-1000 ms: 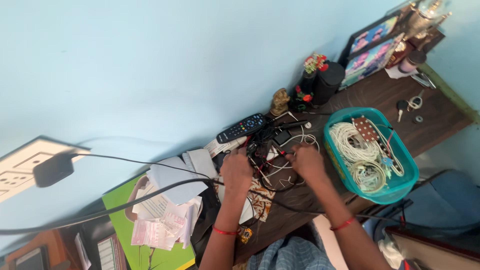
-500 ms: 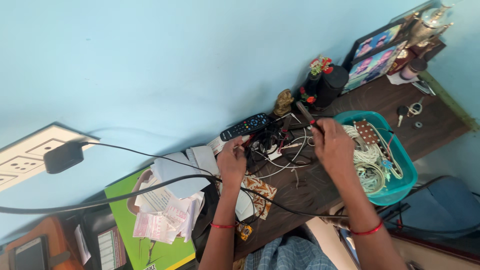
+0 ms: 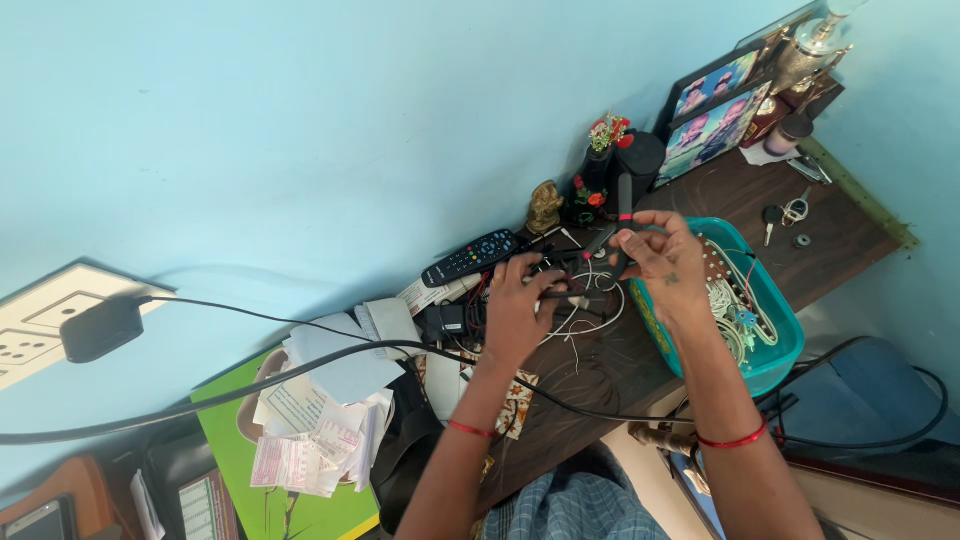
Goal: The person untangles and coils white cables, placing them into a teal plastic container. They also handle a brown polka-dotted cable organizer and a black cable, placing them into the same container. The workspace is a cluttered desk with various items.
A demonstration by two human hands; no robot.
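You are looking down at a dark wooden desk [image 3: 850, 235] pushed against a pale blue wall [image 3: 300, 120], with a white socket panel [image 3: 40, 325] on that wall holding a black adapter [image 3: 100, 327]. Framed photos [image 3: 712, 110] lean in the far corner, keys [image 3: 785, 213] lie near them, and a small brass figurine [image 3: 545, 205] stands by a dark vase of red flowers [image 3: 598, 165]. A black remote control [image 3: 470, 257] lies along the wall edge, and a heap of papers [image 3: 320, 410] sits on a green folder [image 3: 300, 500] to your left.

The teal plastic tub [image 3: 770, 365] at your right holds coils of white cord [image 3: 725, 305] and a small brown perforated board [image 3: 715, 258].

Your right hand [image 3: 665, 265] is raised above the tub's near rim, fingers pinched shut around a thin black probe with a red band [image 3: 622, 215], which stands nearly upright. Your left hand [image 3: 515, 305] rests down on the tangle of black, red and white wires [image 3: 575, 300] in the middle of the desk, fingers curled around what looks like a second dark probe [image 3: 562, 294], though the wires partly hide it. The two hands are near each other, the tangle between them. Each wrist wears a red thread band [image 3: 730, 440].
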